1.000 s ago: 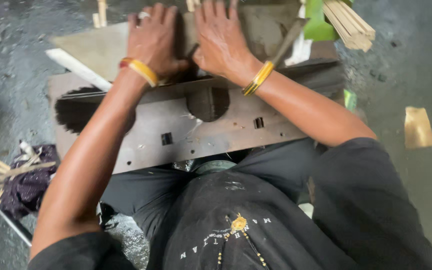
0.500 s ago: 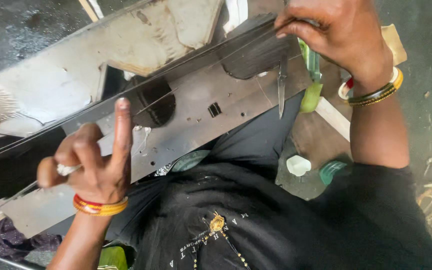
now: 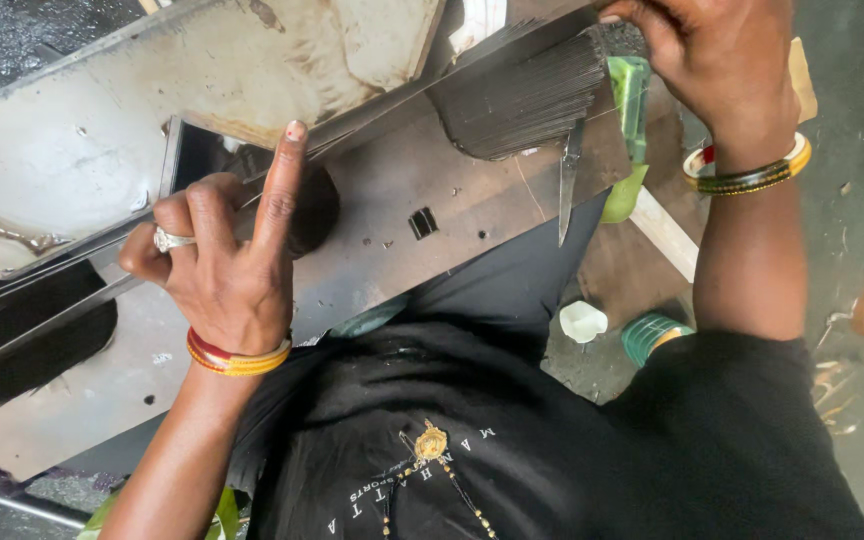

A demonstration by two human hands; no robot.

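A scuffed grey metal worktop crosses the frame; left hand pinches thin dark sticks, right hand grips their bundle upper right, above dark floor.

One view alone is given, taken from a camera worn on the head. It is aimed steeply downward along the person's own chest and lap, at close range. The metal desk is seen slanting across the upper frame, with the floor at the right edge.
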